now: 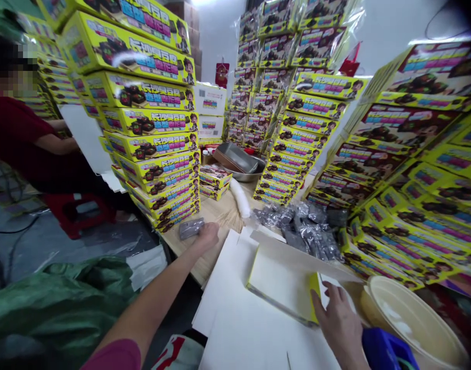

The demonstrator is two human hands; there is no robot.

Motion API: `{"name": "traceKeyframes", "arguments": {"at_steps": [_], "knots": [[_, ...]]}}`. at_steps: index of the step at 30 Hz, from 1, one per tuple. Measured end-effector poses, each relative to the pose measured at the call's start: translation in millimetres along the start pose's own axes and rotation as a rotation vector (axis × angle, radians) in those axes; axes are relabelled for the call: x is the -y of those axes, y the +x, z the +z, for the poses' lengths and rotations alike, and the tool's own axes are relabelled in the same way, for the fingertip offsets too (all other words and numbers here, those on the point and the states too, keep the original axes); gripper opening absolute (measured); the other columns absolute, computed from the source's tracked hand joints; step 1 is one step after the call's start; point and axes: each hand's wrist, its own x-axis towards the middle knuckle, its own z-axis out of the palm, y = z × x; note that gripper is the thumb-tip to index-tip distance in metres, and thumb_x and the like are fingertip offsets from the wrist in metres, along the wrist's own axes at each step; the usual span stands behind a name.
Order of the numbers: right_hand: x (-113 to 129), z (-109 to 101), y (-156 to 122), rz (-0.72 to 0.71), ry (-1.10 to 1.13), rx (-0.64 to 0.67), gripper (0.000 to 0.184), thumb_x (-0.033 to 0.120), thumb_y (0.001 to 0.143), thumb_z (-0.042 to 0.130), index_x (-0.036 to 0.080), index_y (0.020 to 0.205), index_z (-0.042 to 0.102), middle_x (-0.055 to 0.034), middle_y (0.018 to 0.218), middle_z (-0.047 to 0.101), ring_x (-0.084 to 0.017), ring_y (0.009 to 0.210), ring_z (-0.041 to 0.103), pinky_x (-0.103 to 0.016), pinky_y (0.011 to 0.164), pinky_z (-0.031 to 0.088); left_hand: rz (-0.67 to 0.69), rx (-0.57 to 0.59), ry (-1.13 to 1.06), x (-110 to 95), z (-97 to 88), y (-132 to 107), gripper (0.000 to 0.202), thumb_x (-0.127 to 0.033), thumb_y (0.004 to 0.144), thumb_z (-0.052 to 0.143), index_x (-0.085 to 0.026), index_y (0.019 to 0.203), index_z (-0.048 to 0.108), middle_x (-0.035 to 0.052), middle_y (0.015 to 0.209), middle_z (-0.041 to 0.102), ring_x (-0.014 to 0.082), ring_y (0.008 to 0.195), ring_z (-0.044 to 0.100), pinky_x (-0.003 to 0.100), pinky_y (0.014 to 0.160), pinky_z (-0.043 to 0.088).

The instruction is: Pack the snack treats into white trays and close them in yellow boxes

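Observation:
My left hand (pixel 208 237) reaches over the wooden table, fingers curled at the right end of a small grey packet (pixel 191 228); the fingertips are partly hidden. Thin wooden sticks (pixel 228 220) lie just to the right of that hand. On a stack of white card sheets (pixel 235 313) rests a yellow-edged cardboard box (pixel 284 280), its pale inner side facing up. My right hand (pixel 339 316) grips the box's right end, thumb on the near side of the flap and fingers over the far side.
Tall stacks of yellow printed boxes (pixel 150 121) rise at left, with more boxes (pixel 293 149) behind and at right. Grey plastic packets (pixel 312 231) heap beyond the box. A cream basin (pixel 416 318) and a blue object (pixel 387 349) sit at right. A co-worker (pixel 23 139) sits at far left.

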Motion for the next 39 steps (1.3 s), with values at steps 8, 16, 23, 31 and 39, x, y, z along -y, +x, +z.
{"name": "traceKeyframes", "arguments": {"at_steps": [8,16,23,31,39], "knots": [[131,8,-8,-0.589,0.325,0.173,0.021,0.019,0.092,0.037,0.017,0.104,0.054,-0.0092,0.099,0.057,-0.017,0.083,0.058,-0.027,0.071,0.048,0.034,-0.024,0.077,33,2.0,-53,0.014,-0.012,0.078,0.054,-0.008,0.085,0.065,0.0142,0.091,0.065,0.0230,0.089,0.061,0.033,0.075,0.045],[226,23,3,-1.000,-0.013,0.313,0.015,0.005,0.082,0.048,0.016,0.084,0.059,-0.0087,0.088,0.060,-0.024,0.087,0.052,-0.029,0.063,0.045,0.339,0.023,-0.103,45,-7.9,-125,0.013,-0.016,0.072,0.052,-0.016,0.067,0.064,0.0014,0.066,0.064,0.0137,0.063,0.057,0.023,0.060,0.039],[143,-4,18,-0.600,-0.140,0.357,0.017,0.007,0.085,0.047,0.016,0.080,0.060,-0.0062,0.084,0.062,-0.019,0.083,0.055,-0.025,0.063,0.037,0.176,-0.240,0.233,71,-22.4,-42,0.032,-0.014,0.074,0.054,-0.013,0.106,0.058,0.0152,0.113,0.058,0.0278,0.107,0.052,0.034,0.090,0.040],[58,0,18,-0.266,-0.186,0.485,0.020,0.005,0.081,0.046,0.013,0.087,0.064,-0.0090,0.095,0.066,-0.020,0.084,0.063,-0.026,0.066,0.039,0.121,-0.213,0.167,67,-22.5,5,0.026,-0.003,0.073,0.044,-0.007,0.094,0.059,0.0195,0.090,0.063,0.0309,0.096,0.058,0.042,0.086,0.042],[142,-4,10,-0.226,0.793,0.404,0.046,0.033,0.085,0.056,0.014,0.125,0.043,-0.0107,0.113,0.060,-0.019,0.097,0.058,-0.029,0.082,0.045,0.127,-0.235,-0.537,34,-34.1,-67,0.027,-0.019,0.070,0.050,-0.013,0.096,0.052,0.0041,0.082,0.064,0.0177,0.077,0.062,0.026,0.068,0.049]]}}
